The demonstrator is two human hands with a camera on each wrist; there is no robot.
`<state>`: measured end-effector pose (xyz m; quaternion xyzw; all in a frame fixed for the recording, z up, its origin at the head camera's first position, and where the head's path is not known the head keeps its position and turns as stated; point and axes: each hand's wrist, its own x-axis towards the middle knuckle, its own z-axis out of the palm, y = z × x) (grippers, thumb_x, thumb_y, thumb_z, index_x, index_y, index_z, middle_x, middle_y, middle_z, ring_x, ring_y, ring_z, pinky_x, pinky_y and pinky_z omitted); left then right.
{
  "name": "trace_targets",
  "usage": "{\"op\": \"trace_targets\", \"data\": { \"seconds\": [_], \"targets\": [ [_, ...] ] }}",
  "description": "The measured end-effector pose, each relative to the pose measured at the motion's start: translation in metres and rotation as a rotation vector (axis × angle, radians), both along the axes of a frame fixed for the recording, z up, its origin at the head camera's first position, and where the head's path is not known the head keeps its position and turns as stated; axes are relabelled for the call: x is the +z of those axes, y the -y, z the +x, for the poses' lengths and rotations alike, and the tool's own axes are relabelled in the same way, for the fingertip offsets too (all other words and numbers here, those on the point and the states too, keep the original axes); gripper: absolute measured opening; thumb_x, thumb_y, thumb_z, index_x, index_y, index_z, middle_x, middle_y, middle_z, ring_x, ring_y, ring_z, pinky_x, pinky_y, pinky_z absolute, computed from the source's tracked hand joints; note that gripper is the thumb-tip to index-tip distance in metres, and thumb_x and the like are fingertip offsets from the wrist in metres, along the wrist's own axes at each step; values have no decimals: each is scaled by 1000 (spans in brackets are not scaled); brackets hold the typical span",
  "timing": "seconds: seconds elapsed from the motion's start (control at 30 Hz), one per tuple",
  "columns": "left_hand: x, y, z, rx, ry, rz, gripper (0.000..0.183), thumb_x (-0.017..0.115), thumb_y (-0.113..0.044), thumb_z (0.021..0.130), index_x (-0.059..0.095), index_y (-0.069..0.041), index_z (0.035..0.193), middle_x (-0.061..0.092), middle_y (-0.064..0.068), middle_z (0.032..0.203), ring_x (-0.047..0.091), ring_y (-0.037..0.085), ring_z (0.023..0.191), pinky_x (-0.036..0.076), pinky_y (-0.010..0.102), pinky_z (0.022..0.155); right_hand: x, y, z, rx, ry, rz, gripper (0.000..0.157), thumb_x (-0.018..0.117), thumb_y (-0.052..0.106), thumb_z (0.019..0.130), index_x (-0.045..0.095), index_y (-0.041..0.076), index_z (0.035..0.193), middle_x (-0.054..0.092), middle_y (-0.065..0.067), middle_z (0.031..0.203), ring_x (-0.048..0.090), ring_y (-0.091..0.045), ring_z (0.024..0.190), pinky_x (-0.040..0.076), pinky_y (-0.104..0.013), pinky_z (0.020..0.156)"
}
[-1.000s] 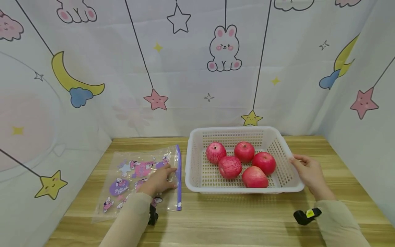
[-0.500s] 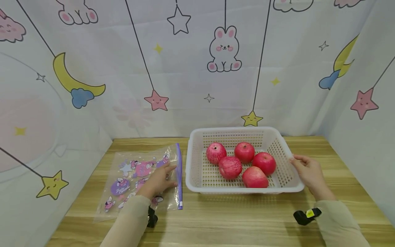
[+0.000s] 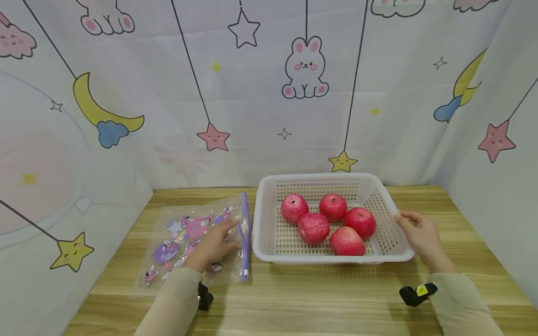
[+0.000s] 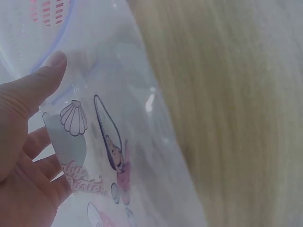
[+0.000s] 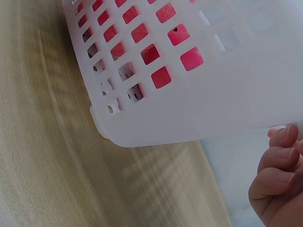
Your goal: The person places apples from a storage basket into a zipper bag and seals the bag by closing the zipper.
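Note:
A clear zip bag [image 3: 168, 266] with pink and purple cartoon prints lies on the table at left, its purple zip edge facing the basket. My left hand [image 3: 214, 245] holds the bag near that edge. In the left wrist view, the thumb [image 4: 49, 73] lies over the film and the other fingers pass behind it. A white plastic basket [image 3: 265, 233] stands to the right, with several red apples [image 3: 313, 227] inside. My right hand [image 3: 422, 235] grips the basket's right rim. In the right wrist view, its curled fingers [image 5: 279, 172] show beside the rim.
The wooden table [image 3: 319, 298] carries the bag and basket close together. A white printed curtain [image 3: 260, 107] rises behind and along both sides. Black wrist cameras sit below the left sleeve [image 3: 176, 298] and right sleeve [image 3: 458, 298].
My left hand has shifted slightly away from me, drawing the bag's zip edge with it. The two zip strips now stand apart near the fingers. The right hand and basket have stayed put.

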<state>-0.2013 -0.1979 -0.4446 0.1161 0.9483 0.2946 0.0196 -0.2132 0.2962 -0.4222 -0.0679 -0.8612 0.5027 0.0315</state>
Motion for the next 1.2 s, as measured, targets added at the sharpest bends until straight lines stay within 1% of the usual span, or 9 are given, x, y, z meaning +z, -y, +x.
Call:
{"op": "trace_targets", "data": {
  "seconds": [0.1,0.17,0.37,0.43,0.57,0.7,0.87,1.2],
  "targets": [
    [3,0,1,2,-1,19,69,75,-20,79,45,-4,139,33,24,148,54,43,117,41,53,103,0,0,0,-2,-2,-1,54,49,30,98,46,-13,130,67,-8,91,58,6,67,55,-20,59],
    [5,0,1,2,-3,35,69,75,-19,79,45,-3,139,33,24,149,54,43,117,42,53,102,-1,1,-1,-6,-3,7,54,48,30,98,46,-13,130,67,-10,93,57,6,67,54,-20,59],
    [8,3,1,5,1,67,66,73,-16,81,44,-1,139,32,23,149,53,45,117,45,52,99,-1,1,-1,-6,0,7,54,49,30,98,46,-13,130,67,-12,95,57,6,67,54,-19,59],
    [10,4,2,2,13,87,66,72,-15,83,42,-1,140,31,23,150,52,47,118,45,53,98,0,1,0,-6,-3,0,54,49,30,97,46,-13,130,67,-11,95,57,7,68,54,-19,59],
    [16,5,3,6,24,115,65,71,-18,84,42,-4,141,30,22,151,49,47,121,43,54,99,0,2,-1,-10,-5,8,54,49,30,97,46,-13,130,67,-15,98,57,7,68,54,-19,60],
    [20,6,4,-1,-4,109,65,70,-21,85,42,-3,141,32,23,149,50,46,121,43,53,100,0,2,-1,-9,-5,14,54,48,30,98,46,-13,130,67,-18,99,57,6,68,54,-19,59],
    [25,6,5,-19,-46,98,64,70,-20,85,42,2,139,36,24,147,52,46,119,44,54,99,0,1,-1,-7,-4,5,53,48,30,98,46,-13,130,67,-17,99,57,6,68,54,-19,60],
    [31,5,6,-2,-63,99,67,70,-26,85,41,-1,141,37,20,148,53,43,119,43,54,100,-1,0,0,-8,1,-1,55,49,31,97,46,-12,130,68,-14,96,58,5,68,55,-20,59]
  ]
}}
